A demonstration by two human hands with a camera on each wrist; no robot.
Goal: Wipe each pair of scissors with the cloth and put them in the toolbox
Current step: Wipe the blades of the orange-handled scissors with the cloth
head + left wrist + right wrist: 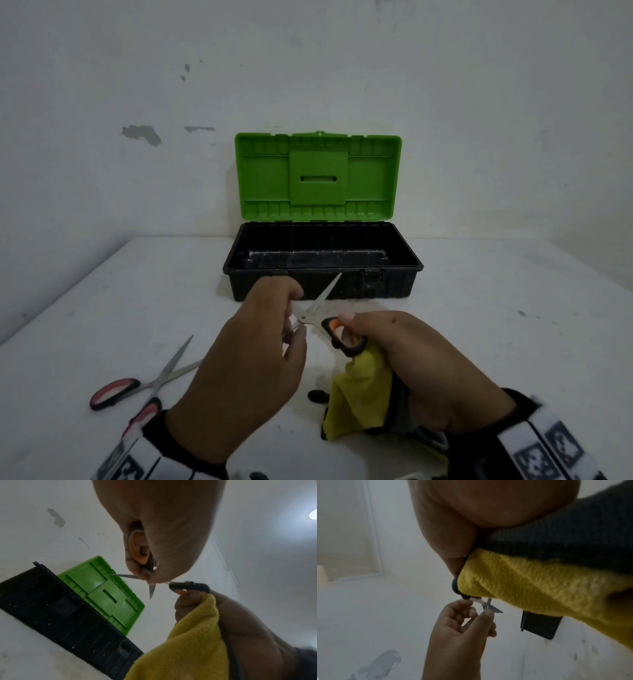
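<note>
Orange-and-black scissors [320, 301] are held up in front of the toolbox [376, 284], blades spread and pointing toward it. My left hand [296, 318] grips one orange handle loop [138, 550], its fingertips [486, 613] at the blades near the pivot. My right hand [356, 330] grips the other handle together with a yellow cloth [359, 390] that hangs down from the fist. The toolbox has a black base and a green lid [318, 178] standing open; nothing shows inside. A second pair of scissors [150, 387], red-handled, lies open on the table at the left.
The white table [496, 325] meets a white wall just behind the toolbox. A small black object [317, 396] lies on the table under my hands. The table's left edge runs diagonally at the far left.
</note>
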